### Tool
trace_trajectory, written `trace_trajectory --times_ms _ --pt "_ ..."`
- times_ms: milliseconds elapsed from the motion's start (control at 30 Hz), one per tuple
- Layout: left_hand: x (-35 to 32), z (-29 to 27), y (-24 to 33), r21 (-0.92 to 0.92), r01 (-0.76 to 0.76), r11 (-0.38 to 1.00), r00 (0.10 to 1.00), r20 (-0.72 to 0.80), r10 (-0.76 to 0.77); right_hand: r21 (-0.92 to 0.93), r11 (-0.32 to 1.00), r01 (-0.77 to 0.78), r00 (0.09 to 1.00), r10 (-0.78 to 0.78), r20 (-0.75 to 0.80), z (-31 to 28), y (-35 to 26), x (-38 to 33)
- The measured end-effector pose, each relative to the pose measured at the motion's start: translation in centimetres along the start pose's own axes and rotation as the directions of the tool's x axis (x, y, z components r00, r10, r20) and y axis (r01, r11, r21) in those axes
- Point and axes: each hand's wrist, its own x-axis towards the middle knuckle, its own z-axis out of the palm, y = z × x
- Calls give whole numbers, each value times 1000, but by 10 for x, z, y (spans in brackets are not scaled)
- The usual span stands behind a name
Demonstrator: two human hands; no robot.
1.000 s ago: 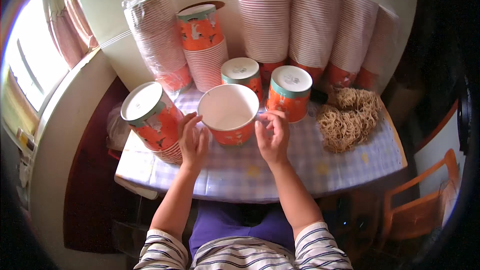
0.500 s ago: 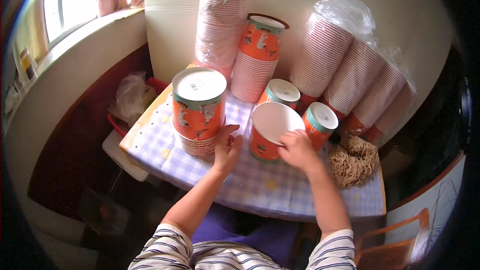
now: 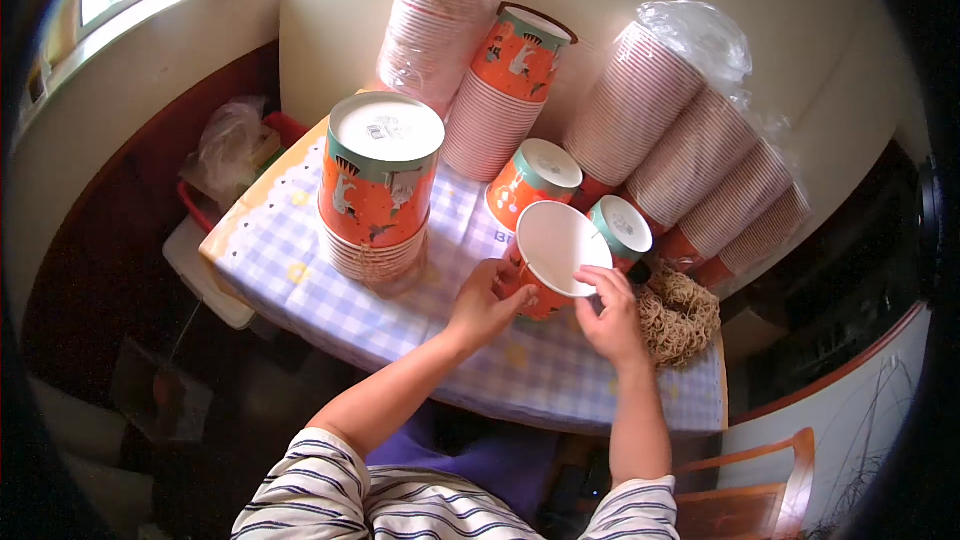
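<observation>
1. From where I stand, the step in hand looks like steadying the open paper tub [image 3: 558, 252], which has its white mouth up and leaning a little toward the person, over the checked tablecloth [image 3: 300, 280]. I can't tell whether its base is resting.
2. The left hand [image 3: 487, 306] is at the tub's eight o'clock, thumb and fingers spread moderately wide along its orange side. How firmly they hold, I can't tell.
3. The right hand [image 3: 612, 320] is at five o'clock, fingertips at the rim and thumb set apart from them; I can't make out a pinch.
4. Taking the tub as the clock's centre, an upside-down stack [image 3: 378, 190] stands between nine and ten, well apart; a tan tangle [image 3: 682, 317] lies near four.
5. To my mind, any next move calls for even pressure from both sides, without denting the thin rim.
</observation>
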Motion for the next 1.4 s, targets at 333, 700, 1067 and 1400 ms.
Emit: trace_trajectory --times_ms 333,700,1067,1400 --pt "8 -7 -20 -571 193 798 969 240 -63 51 999 8 999 -6 -44 31 -14 3" --pt "6 -2 -12 -460 180 870 962 266 -58 -26 1000 6 1000 -7 -6 29 -22 8" --pt "4 -1 -13 -487 172 856 974 214 -74 -275 939 208 977 -214 6 43 -30 26" --pt "4 -2 -14 -451 166 877 973 220 -72 -360 894 266 960 -280 11 47 -33 29"
